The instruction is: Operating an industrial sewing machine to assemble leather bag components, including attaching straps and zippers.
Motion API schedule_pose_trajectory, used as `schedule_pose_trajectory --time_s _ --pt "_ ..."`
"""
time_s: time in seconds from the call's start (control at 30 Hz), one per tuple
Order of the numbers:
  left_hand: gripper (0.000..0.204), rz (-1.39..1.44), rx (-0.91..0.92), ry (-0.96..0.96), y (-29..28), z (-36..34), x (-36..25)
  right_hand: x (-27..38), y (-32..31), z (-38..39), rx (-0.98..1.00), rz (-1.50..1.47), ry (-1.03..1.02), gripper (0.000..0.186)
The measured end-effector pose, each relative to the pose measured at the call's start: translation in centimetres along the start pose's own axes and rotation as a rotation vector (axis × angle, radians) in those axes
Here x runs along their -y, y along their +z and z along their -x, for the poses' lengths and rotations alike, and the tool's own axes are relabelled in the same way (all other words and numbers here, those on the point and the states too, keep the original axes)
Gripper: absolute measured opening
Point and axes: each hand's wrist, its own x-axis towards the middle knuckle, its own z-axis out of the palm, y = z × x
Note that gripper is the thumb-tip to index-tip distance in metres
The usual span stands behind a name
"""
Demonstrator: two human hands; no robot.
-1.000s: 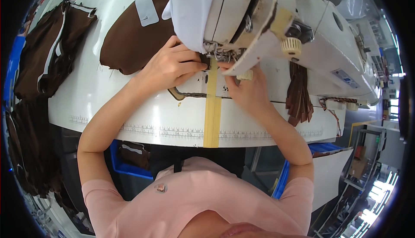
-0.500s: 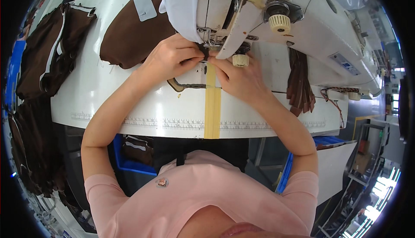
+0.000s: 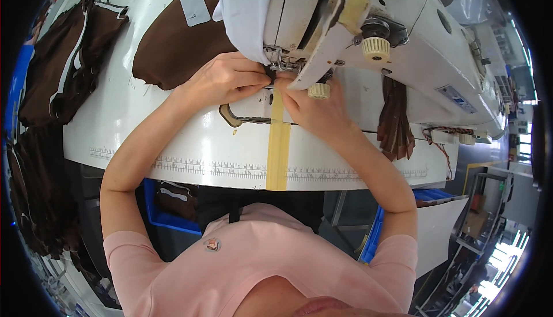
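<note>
While both hands, left hand [image 3: 230, 80] and right hand [image 3: 314, 109], pinch it, the small dark-brown fabric piece [image 3: 271, 75] sits bunched under the sewing machine [image 3: 357, 23].

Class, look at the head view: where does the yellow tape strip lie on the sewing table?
The yellow tape strip runs down the white table from the machine's needle area to the front edge, between the left hand and right hand.

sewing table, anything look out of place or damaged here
Nothing stands out as damaged or spilled. Both hands, left hand and right hand, pinch a small dark piece at the needle of the white sewing machine. The yellow tape strip runs straight. Brown fabric lies loosely bunched on the table.
</note>
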Motion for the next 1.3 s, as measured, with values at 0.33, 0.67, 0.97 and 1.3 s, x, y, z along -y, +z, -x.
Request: schedule_pose_trajectory --time_s 0.33,0.67,0.97,1.3 --pt "0.016 0.033 -0.032 -0.143 0.4 -0.2 -0.2 -0.1 0.7 0.2 0.041 -0.046 0.149 0.011" --pt "0.020 -0.059 0.026 -0.001 -1.2 -0.6 0.6 -0.2 0.9 -0.3 -0.047 0.086 0.206 0.009" --pt "0.013 -0.061 -0.085 -0.305 -2.7 2.2 -0.9 4.8 -3.1 0.2 0.127 -0.370 0.344 0.012" --pt "0.019 0.570 -0.245 -1.000 -8.1 7.9 -14.1 11.7 -3.2 -4.9 0.394 -0.976 0.630 0.012"
